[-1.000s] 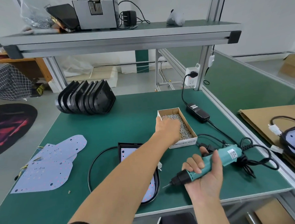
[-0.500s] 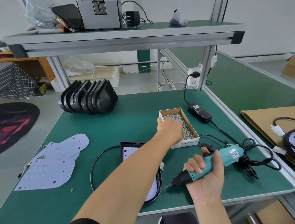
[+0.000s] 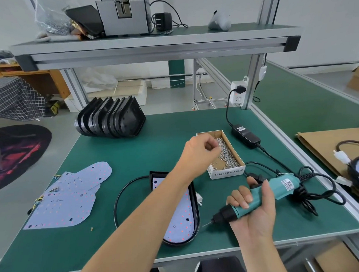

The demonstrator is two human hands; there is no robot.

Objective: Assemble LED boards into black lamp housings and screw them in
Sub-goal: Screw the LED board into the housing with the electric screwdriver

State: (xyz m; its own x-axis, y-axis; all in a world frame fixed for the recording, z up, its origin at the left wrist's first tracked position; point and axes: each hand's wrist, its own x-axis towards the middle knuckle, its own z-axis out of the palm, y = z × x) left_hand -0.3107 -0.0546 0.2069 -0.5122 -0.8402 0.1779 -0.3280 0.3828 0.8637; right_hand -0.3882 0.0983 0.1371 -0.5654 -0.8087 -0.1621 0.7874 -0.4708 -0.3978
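A: Where does the job stand?

B: One black housing (image 3: pixel 195 215) lies flat on the green tabletop (image 3: pixel 154 141) near the person, with an LED board (image 3: pixel 178 218) seated inside it. The left forearm crosses over its upper part, so not every screw hole shows. It looks like screw-fetching time.

A: And the hands?

B: The left hand (image 3: pixel 198 153) hangs just above the near end of the screw box (image 3: pixel 225 173), fingers curled with the tips drawn together as if pinching. Whether screws (image 3: pixel 226 152) are actually caught between them is too small to tell. The right hand (image 3: pixel 253 206) is wrapped around the teal electric screwdriver (image 3: pixel 259 198), palm up, bit pointing left toward the housing's rim but not touching it.

A: How should the person do this step well?

B: Probably carry only a screw or two, since loose ones would roll on the mat. Set each upright in a board hole before bringing the bit down, and keep the driver vertical so it doesn't skid across the LEDs. The driver's coiled cord (image 3: pixel 312 191) lies bunched just to the right; it should be kept clear of the housing.

A: Supplies?

B: Spare LED boards (image 3: pixel 70 200) are fanned out at the left, and a row of empty housings (image 3: pixel 110 120) stands on edge at the far side.
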